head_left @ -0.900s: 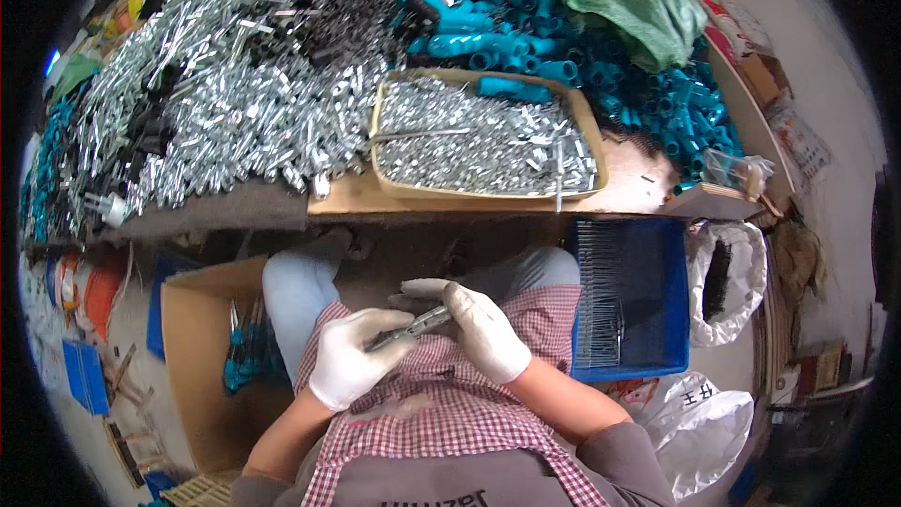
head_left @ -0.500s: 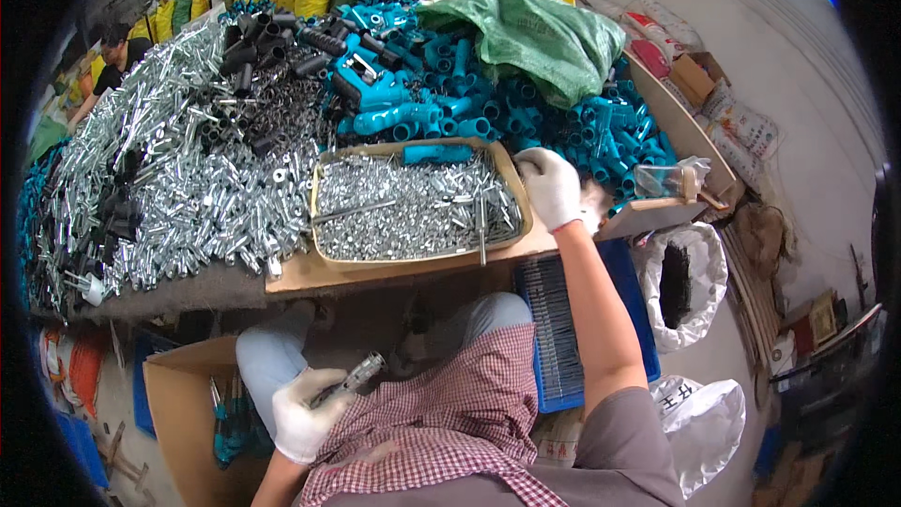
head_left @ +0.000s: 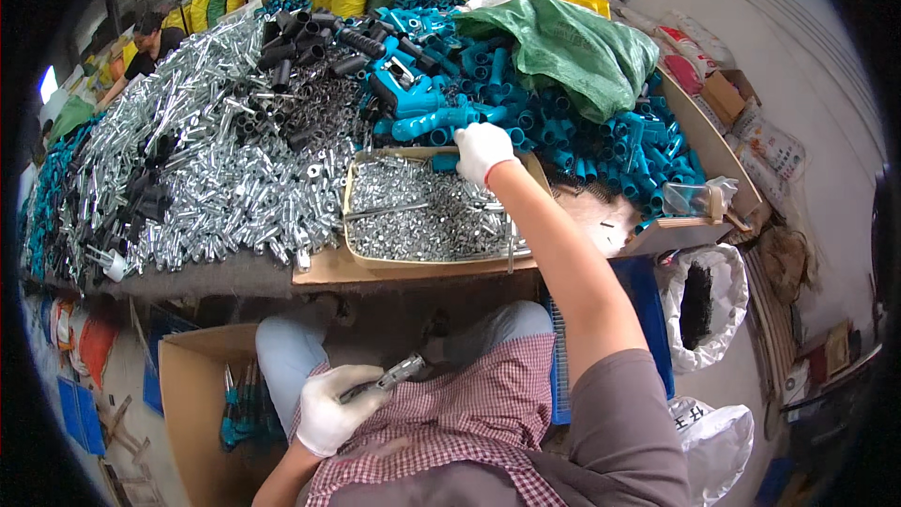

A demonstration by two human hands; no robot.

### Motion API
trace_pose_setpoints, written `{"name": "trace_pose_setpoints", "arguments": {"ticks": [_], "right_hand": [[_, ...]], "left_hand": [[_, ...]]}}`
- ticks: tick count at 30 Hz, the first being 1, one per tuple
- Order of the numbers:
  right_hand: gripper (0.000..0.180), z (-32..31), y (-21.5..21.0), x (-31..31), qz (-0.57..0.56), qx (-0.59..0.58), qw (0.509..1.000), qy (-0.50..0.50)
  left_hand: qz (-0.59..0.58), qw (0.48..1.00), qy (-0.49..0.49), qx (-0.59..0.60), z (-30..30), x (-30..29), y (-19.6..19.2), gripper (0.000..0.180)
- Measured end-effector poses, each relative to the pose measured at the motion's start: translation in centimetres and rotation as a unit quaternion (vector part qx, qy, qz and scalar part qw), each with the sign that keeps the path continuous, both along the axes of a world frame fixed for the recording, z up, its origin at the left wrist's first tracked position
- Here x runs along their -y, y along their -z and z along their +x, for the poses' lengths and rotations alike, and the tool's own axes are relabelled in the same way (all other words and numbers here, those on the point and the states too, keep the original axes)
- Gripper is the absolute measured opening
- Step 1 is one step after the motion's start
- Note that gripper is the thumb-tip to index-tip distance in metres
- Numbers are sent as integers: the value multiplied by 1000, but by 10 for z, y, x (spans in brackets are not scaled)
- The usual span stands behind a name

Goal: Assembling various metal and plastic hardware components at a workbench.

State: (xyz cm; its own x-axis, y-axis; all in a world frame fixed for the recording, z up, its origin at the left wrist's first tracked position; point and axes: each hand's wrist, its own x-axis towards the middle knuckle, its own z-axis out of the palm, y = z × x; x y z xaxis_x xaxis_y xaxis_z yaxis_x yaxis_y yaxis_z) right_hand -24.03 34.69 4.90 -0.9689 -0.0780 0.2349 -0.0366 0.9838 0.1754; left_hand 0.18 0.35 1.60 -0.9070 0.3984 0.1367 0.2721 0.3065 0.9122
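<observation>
My left hand (head_left: pixel 343 407), in a white glove, is closed around a silver metal tool part (head_left: pixel 401 372) above my lap. My gloved right hand (head_left: pixel 483 150) reaches to the far edge of a shallow tray (head_left: pixel 352 195). Its fingers are curled onto a teal plastic handle (head_left: pixel 445 161), which lies along the tray's far side and is partly hidden by the hand. Small silver metal pieces (head_left: pixel 413 211) fill the tray. A thin metal rod (head_left: pixel 511 242) stands out over its near edge.
Silver metal parts (head_left: pixel 253 178) are heaped left of the tray. Teal plastic handles (head_left: pixel 601 145) lie beyond and right of it, partly under a green sack (head_left: pixel 572 52). A cardboard box (head_left: pixel 192 394) sits by my left leg, a blue crate (head_left: pixel 648 310) on the right. Another person (head_left: pixel 153 42) is far left.
My right hand has moved left from beside the tray's right edge onto the teal handle. My left hand still holds the metal part. The whole view has shifted slightly.
</observation>
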Motion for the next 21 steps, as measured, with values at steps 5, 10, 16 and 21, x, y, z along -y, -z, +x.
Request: {"name": "trace_pose_setpoints", "arguments": {"ticks": [5,10,16,21], "right_hand": [[20,6,17,0,1,-50,995,-81],[21,5,13,10,10,-25,997,-73],[41,49,-23,16,-203,-204,954,-81],[48,155,-40,68,-730,23,681,-59]], "left_hand": [[33,999,5,-13,0,4,8,27],[18,1000,17,13,2,9,3,28],[64,997,-18,36,2,18,9,29],[39,998,-55,14,-7,28,10,31]]}}
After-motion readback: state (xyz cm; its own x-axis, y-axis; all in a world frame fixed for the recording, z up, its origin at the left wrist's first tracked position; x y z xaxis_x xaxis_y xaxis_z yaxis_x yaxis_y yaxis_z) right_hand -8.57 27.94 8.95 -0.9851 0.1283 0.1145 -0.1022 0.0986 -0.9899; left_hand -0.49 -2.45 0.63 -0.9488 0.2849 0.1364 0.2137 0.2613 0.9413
